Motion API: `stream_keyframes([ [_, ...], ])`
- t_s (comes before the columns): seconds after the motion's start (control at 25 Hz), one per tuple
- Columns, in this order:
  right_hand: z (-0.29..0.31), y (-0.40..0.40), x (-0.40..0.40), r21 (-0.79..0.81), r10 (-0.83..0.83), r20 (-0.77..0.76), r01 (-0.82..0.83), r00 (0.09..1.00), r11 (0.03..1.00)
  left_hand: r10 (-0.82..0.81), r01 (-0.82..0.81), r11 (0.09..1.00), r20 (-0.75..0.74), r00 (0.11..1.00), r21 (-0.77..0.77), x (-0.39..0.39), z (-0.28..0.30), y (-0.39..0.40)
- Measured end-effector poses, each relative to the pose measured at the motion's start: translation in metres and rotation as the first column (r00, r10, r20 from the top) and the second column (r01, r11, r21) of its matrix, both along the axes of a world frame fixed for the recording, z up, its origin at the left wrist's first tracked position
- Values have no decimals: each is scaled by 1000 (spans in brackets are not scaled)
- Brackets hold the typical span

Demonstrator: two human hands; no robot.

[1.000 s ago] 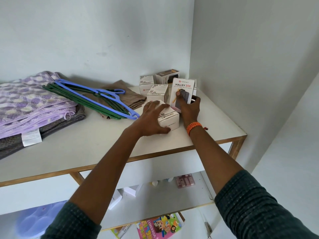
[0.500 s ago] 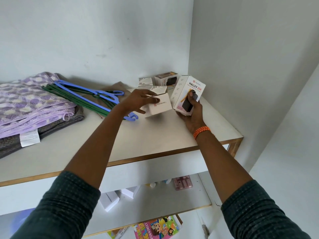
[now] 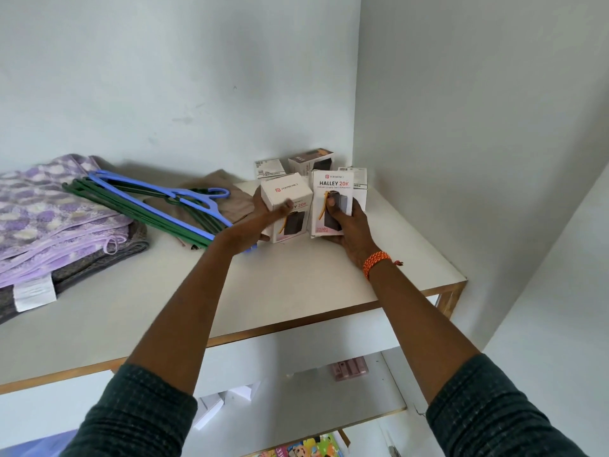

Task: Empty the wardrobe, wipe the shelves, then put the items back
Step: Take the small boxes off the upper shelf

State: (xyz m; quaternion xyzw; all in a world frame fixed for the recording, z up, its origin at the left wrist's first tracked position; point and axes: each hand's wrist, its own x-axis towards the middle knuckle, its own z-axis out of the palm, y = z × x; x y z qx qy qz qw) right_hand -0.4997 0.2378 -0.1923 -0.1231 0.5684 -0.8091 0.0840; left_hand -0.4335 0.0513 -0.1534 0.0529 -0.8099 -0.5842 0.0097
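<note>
On the white top shelf of the wardrobe, my left hand grips a white power bank box, held upright. My right hand grips a second white box printed "HALLEY 20K", upright right beside the first. Both boxes stand near the shelf's back right corner. Behind them sit three more small boxes: a white one, a dark-windowed one and one partly hidden by the right-hand box.
Blue and green hangers lie across a folded brown cloth. Folded purple and grey towels fill the shelf's left side. The lower shelf holds white boxes and a pink item. A side wall closes the right.
My left hand lifted its box off the shelf and stood it upright. My right hand brought its box upright beside it; both boxes shifted toward the back corner.
</note>
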Motion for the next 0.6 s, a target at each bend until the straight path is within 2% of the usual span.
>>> stream_keyframes([
  [0.08, 1, -1, 2, 19, -31, -6, 32, 999, 999, -33, -4, 968, -144, 989, -251, -2, -7, 1],
  [0.12, 2, -2, 3, 27, -47, -13, 47, 999, 999, -3, -62, 954, -217, 976, -292, -5, -10, 1],
  [0.16, 3, -2, 5, 28, -66, -13, 66, 998, 997, 60, -134, 955, -268, 961, -266, -5, -9, 3],
  [0.28, 11, 0, 19, -6, -147, 25, 147, 989, 989, 295, -342, 934, -323, 899, -100, 6, 1, 22],
  [0.4, 15, -8, 52, 6, -205, 79, 205, 976, 979, 415, -344, 906, -355, 838, 248, 38, 7, 46],
  [0.52, 16, -30, 100, 30, -169, 174, 166, 970, 986, 636, -473, 733, -246, 731, 489, 84, -8, 45],
  [0.6, 20, -47, 131, 66, -71, 194, 59, 978, 996, 728, -552, 627, -161, 666, 549, 121, -18, 30],
])
